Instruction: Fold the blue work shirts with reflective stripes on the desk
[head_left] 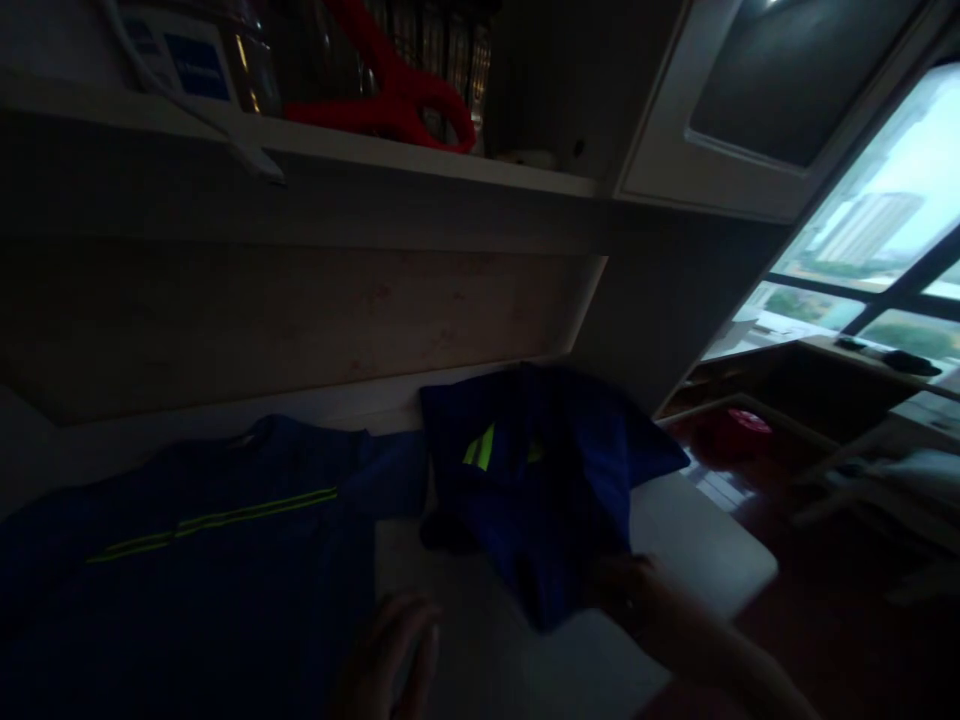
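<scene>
A dark blue garment (555, 470) with short yellow-green reflective strips lies bunched on the right part of the white tabletop (712, 545). My right hand (630, 590) is closed on its lower edge, though darkness hides the fingertips. To the left, a blue shirt (262, 560) is spread out flat, a yellow-green stripe running across its chest. My left hand (394, 650) hovers near this shirt's right side, fingers apart and nothing in them.
Above the table runs a shelf (450, 165) holding red-handled scissors (405, 105) and a clear container (217, 60); a white cable (180, 100) hangs over its edge. A cabinet side (637, 290) bounds the table at right. Beyond are a window (862, 230) and a red item (739, 430) on the floor.
</scene>
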